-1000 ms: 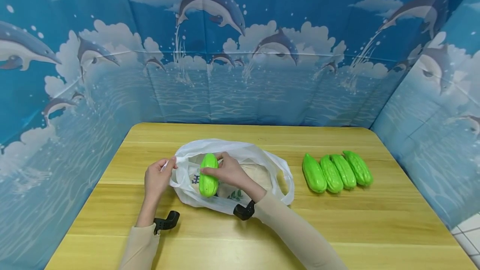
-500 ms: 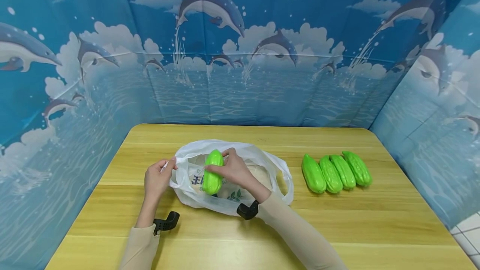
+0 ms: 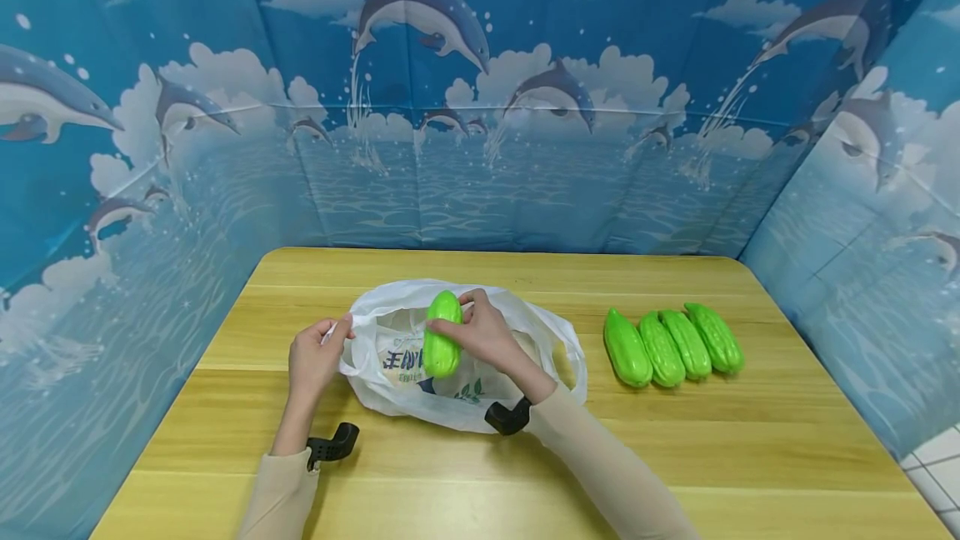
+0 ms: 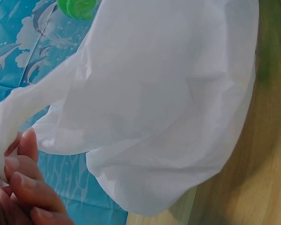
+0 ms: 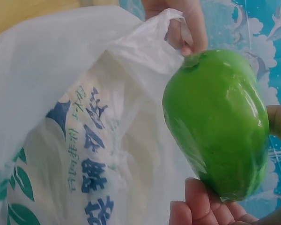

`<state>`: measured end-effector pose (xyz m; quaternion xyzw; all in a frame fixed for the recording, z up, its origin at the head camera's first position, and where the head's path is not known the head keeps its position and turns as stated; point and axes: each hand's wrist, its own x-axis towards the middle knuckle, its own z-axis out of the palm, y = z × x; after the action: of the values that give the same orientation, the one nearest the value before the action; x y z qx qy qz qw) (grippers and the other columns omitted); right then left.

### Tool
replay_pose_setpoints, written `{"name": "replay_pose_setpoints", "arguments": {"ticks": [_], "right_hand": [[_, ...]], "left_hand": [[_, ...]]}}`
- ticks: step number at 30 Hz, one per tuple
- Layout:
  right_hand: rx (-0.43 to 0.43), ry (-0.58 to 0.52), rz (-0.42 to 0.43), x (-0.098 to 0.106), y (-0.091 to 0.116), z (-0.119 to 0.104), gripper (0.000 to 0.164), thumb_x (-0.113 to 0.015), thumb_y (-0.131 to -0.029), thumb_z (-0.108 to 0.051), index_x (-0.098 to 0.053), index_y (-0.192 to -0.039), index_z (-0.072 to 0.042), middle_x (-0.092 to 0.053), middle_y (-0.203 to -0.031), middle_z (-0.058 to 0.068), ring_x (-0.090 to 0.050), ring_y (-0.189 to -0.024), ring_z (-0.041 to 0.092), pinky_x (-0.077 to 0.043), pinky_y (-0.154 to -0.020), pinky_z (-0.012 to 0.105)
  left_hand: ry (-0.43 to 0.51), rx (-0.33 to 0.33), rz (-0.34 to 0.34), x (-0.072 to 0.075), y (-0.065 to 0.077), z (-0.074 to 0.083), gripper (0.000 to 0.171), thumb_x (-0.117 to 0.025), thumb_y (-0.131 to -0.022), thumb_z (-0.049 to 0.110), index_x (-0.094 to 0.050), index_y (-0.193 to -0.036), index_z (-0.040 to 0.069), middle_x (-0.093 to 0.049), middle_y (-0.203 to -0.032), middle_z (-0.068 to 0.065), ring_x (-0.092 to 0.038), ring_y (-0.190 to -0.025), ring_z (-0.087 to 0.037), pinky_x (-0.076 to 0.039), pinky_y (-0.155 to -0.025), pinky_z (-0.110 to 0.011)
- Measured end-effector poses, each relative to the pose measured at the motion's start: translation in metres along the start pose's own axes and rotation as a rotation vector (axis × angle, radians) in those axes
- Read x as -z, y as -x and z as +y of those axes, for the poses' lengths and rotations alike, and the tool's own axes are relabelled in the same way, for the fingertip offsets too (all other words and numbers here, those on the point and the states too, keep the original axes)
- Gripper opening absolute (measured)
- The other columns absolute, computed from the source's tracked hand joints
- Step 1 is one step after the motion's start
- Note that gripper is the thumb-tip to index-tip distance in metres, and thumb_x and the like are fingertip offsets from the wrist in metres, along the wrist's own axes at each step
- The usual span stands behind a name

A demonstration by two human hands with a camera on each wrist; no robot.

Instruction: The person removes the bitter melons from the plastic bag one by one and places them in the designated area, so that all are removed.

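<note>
A white plastic carrier bag (image 3: pixel 450 417) with dark blue and green print stands with its mouth spread on the table. My left hand (image 3: pixel 312 358) pinches its left handle; in the left wrist view the fingers (image 4: pixel 30 185) curl round the twisted plastic (image 4: pixel 4 136). Over the bag's mouth, my right hand (image 3: pixel 491 338) holds a glossy bright green cucumber-shaped vegetable (image 3: pixel 442 336), thumb on one side and fingers on the other. From the right wrist, the vegetable (image 5: pixel 218 122) appears end-on above the printed bag (image 5: pixel 51 51), partly overlapping its edge.
Several similar green vegetables (image 3: pixel 663 348) lie side by side on the wooden table (image 3: pixel 525 482), right of the bag. A dolphin-print curtain (image 3: pixel 480 182) hangs behind the table and along both sides. Each wrist wears a black camera mount (image 3: pixel 333 442).
My right hand has moved right and slightly away from me with the green vegetable, uncovering more of the bag's print. The left hand keeps its place on the handle.
</note>
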<state>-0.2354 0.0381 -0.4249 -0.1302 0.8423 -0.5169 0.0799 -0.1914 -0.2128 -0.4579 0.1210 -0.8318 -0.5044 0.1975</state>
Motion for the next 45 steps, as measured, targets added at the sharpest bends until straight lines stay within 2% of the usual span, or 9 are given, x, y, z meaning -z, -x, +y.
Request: {"name": "replay_pose_setpoints", "arguments": {"ticks": [12, 17, 27, 37, 45], "right_hand": [[0.029, -0.025, 0.082, 0.021, 0.004, 0.003, 0.067, -0.071, -0.082, -0.044, -0.044, -0.126, -0.002, -0.058, -0.088, 0.013, -0.058, -0.065, 0.018, -0.048, -0.055, 0.031], [0.028, -0.038, 0.093, 0.031, 0.005, 0.002, 0.065, -0.071, -0.082, -0.044, -0.044, -0.125, -0.004, -0.057, -0.088, 0.013, -0.059, -0.065, 0.019, -0.050, -0.057, 0.034], [0.009, 0.002, 0.135, 0.059, 0.013, 0.000, 0.063, -0.069, -0.083, -0.045, -0.045, -0.129, -0.009, -0.057, -0.091, 0.011, -0.060, -0.072, 0.020, -0.051, -0.062, 0.035], [0.005, 0.006, 0.198, 0.087, 0.017, 0.007, 0.064, -0.069, -0.084, -0.042, -0.045, -0.131, -0.006, -0.056, -0.092, 0.013, -0.058, -0.074, 0.021, -0.049, -0.063, 0.034], [-0.030, 0.002, 0.211, 0.108, 0.023, 0.014, 0.066, -0.069, -0.083, -0.046, -0.044, -0.125, -0.003, -0.056, -0.095, 0.015, -0.057, -0.077, 0.023, -0.048, -0.065, 0.034]], "left_hand": [[0.009, 0.002, -0.016, 0.000, 0.000, 0.000, 0.046, -0.057, -0.092, 0.046, -0.066, -0.075, 0.004, -0.039, -0.050, 0.003, -0.038, -0.049, -0.016, -0.029, -0.045, -0.026], [0.008, 0.002, -0.015, 0.000, 0.000, 0.000, 0.047, -0.057, -0.092, 0.047, -0.067, -0.075, 0.005, -0.039, -0.050, 0.003, -0.037, -0.048, -0.016, -0.029, -0.045, -0.027], [0.009, -0.003, 0.002, -0.002, 0.000, -0.001, 0.044, -0.058, -0.093, 0.044, -0.066, -0.073, 0.006, -0.038, -0.051, 0.002, -0.036, -0.049, -0.017, -0.029, -0.045, -0.027], [0.001, 0.003, -0.007, -0.002, 0.002, 0.002, 0.045, -0.058, -0.093, 0.044, -0.066, -0.073, 0.005, -0.039, -0.050, 0.002, -0.037, -0.049, -0.017, -0.029, -0.045, -0.027], [0.004, 0.013, -0.017, -0.001, 0.002, 0.001, 0.046, -0.057, -0.092, 0.046, -0.066, -0.074, 0.005, -0.038, -0.050, 0.002, -0.037, -0.049, -0.017, -0.029, -0.044, -0.026]]}}
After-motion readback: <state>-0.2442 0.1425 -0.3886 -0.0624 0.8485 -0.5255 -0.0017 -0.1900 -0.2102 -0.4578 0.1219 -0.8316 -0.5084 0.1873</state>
